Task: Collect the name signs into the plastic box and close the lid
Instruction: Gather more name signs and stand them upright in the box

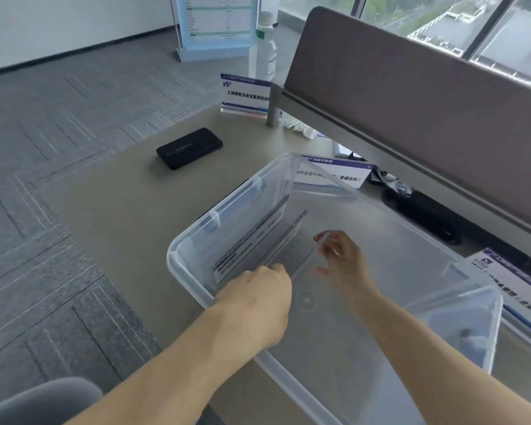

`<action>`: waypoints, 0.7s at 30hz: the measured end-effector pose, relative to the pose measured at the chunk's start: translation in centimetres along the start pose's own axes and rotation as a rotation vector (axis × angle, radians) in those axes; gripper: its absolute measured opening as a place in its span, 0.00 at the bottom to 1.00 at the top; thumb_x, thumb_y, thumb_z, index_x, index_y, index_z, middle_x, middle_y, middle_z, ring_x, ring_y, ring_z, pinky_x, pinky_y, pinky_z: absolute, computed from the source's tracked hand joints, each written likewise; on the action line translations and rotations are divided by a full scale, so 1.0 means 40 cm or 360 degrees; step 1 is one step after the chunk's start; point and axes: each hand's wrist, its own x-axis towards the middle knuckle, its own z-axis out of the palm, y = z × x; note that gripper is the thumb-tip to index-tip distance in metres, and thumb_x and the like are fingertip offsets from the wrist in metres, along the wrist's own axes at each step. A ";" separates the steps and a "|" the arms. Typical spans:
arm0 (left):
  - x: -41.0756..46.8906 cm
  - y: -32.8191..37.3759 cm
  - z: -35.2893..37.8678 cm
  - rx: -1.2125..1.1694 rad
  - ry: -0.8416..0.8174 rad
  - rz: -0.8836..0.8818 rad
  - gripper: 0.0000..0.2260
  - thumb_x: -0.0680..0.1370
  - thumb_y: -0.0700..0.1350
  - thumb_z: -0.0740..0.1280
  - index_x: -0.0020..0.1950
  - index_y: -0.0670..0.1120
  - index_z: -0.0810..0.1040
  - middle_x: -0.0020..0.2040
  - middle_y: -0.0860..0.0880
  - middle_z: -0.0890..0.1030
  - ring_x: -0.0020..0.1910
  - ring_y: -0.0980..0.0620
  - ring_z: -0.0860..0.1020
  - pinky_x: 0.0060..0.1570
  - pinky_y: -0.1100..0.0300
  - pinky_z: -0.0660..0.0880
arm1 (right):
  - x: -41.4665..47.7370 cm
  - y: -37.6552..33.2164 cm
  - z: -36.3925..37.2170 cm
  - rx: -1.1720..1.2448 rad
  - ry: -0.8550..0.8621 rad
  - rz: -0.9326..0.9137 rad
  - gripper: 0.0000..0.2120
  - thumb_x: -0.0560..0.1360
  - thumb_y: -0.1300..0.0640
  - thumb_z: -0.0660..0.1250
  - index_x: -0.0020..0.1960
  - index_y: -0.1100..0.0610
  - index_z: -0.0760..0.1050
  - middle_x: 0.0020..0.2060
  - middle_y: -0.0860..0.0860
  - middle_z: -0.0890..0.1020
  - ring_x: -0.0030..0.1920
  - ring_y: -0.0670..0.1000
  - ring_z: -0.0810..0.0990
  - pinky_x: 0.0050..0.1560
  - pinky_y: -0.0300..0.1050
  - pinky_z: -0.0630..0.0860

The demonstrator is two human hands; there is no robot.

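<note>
Head view: the camera is looking down at a tan desk with a clear plastic box sitting at the centre, toward 5 o'clock of the frame.
Box contents: two name signs are standing on edge inside the box against its 10 o'clock wall; the outer name sign is showing a dark top band and printed text, and a clear second sign is leaning just beside it.
Left hand: the left hand is reaching over the near rim into the box, fingers curled together and touching the lower edge of the signs; whether they are gripping is hard to tell.
Right hand: the right hand is inside the box at 3 o'clock of the left hand, fingers pinching the end of the clear second sign.
Lid: the translucent lid is lying tilted over the box's 4 o'clock end.
Signs outside: one standing sign is resting at 12 o'clock of the box, another just behind its far rim, a third at 3 o'clock near the lid.
Other items: a black phone is lying at 11 o'clock, a water bottle standing at 12 o'clock beside a brown desk divider.
</note>
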 end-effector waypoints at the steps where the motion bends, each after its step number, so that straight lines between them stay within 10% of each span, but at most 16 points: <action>1: 0.004 0.000 0.003 -0.0003 -0.0005 -0.0005 0.17 0.76 0.32 0.64 0.64 0.40 0.70 0.57 0.42 0.80 0.56 0.41 0.80 0.41 0.53 0.71 | 0.002 0.001 0.006 0.0024 -0.0011 0.0012 0.11 0.81 0.66 0.60 0.51 0.53 0.78 0.49 0.43 0.82 0.49 0.41 0.81 0.54 0.62 0.82; 21: 0.011 0.000 0.018 -0.0014 0.0207 -0.0067 0.18 0.77 0.33 0.67 0.65 0.41 0.69 0.56 0.43 0.81 0.53 0.42 0.82 0.38 0.54 0.71 | 0.005 0.000 0.038 0.0316 -0.0032 0.0067 0.10 0.84 0.60 0.58 0.60 0.51 0.76 0.60 0.48 0.77 0.60 0.43 0.76 0.58 0.62 0.82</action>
